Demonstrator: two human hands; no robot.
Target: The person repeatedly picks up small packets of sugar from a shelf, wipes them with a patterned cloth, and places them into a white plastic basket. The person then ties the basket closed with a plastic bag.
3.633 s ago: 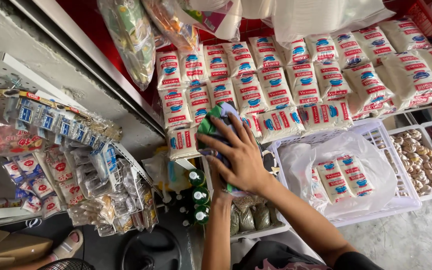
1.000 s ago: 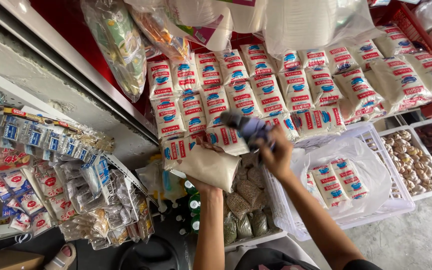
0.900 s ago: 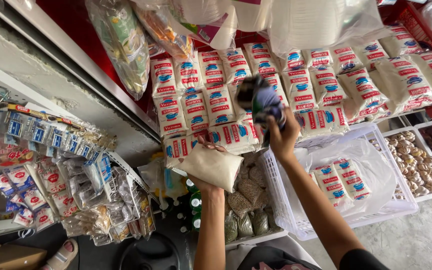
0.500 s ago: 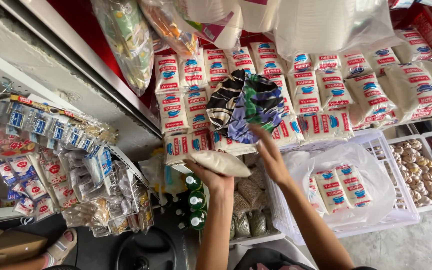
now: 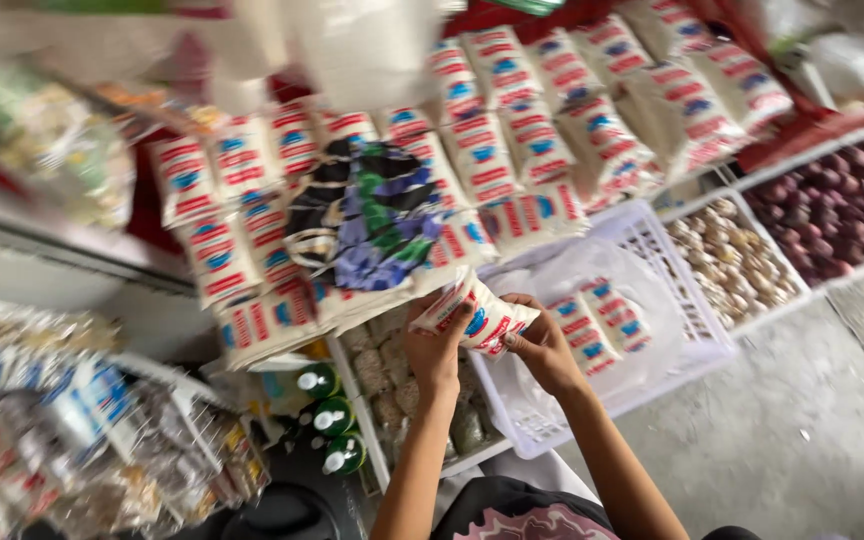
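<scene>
Stall display: a sloping bank of white packets (image 5: 512, 150) with red and blue print, laid in overlapping rows, fills the upper middle of the head view. A black, blue and green patterned cloth bag (image 5: 372, 225) lies draped over the lower rows, resting on the packets. Below right, a white plastic crate (image 5: 697, 330) lined with a clear bag holds two more packets of the same kind. Further right are a tray of pale bulbs (image 5: 737, 260) and a tray of dark red onions (image 5: 842, 205). Lower left, green bottles with white caps (image 5: 327, 420) stand beside hanging sachets. The frame is motion-blurred, so fine detail is unreliable.

Item in hand: one packet (image 5: 474, 318), held in the air just in front of the lower edge of the display and above the near corner of the crate, tilted. It appears full, soft and pillow-shaped, sealed, with no visible tear.

Hands: the left hand (image 5: 434, 345) is curled under and around the packet's left end, fingers closed on it. The right hand (image 5: 542, 340) pinches the right end between thumb and fingers.

Progress, as judged: one packet is off the display and under two-handed control; two sit in the crate; the packet in hand is not yet set down anywhere, and the cloth bag is untouched
</scene>
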